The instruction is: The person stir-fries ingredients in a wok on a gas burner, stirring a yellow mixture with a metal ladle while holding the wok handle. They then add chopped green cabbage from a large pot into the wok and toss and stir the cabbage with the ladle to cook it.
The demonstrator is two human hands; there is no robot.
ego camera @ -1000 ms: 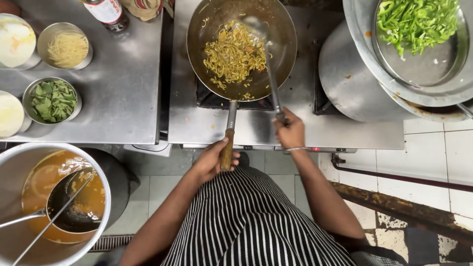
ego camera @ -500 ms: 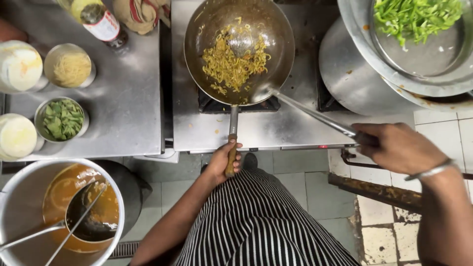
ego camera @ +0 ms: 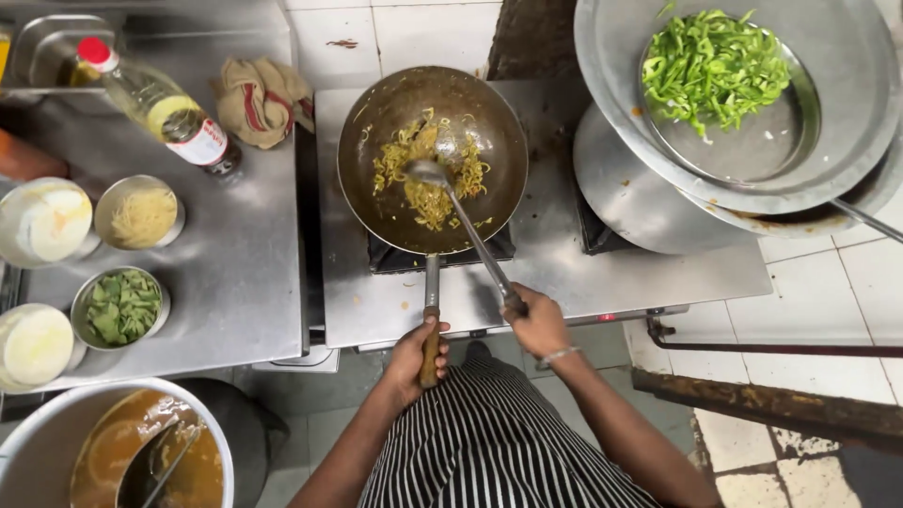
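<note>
Steel ladle stirs stringy noodles, round wok.

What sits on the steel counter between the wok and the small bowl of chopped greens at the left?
Nothing. In the head view, bare steel counter and the seam beside the stove separate the wok from the bowl of chopped greens.

Bare steel counter lies open between wok and small bowls.

A dark round metal wok sits on the stove burner, holding yellowish noodles; a long steel ladle rests its bowl in them.
</note>
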